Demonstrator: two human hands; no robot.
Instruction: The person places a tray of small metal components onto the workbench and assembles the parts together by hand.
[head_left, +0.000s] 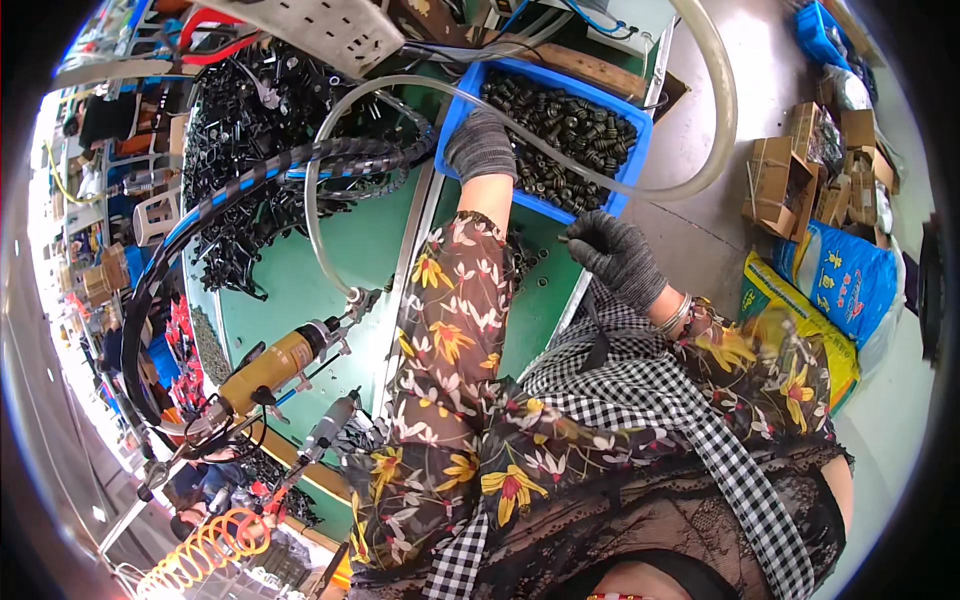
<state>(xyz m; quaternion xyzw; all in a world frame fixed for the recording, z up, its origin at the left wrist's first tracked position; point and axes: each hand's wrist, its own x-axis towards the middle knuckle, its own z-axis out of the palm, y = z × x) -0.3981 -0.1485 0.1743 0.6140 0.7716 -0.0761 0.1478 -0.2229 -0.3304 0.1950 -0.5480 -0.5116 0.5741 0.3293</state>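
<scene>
My left hand (481, 150), in a dark grey knit glove, lies over the left rim of a blue plastic bin (643, 130). Its fingers point away from me and I cannot make out their grip. The bin is filled with small dark ribbed cylindrical parts (570, 120). Just off the bin's near right corner is my right hand (622, 262), gloved alike, its fingers pinched together. A small dark piece (564, 239) shows at its fingertips; its kind is unclear. Between my forearms a few small rings (541, 268) lie on the green tabletop (530, 325).
A heap of black parts (270, 130) covers the table's far left. A clear hose (315, 200) loops over the bin. To my left hang a gold pneumatic tool (270, 372) and a grey one (328, 428). Cardboard boxes (778, 185) and a blue sack (845, 280) stand at right.
</scene>
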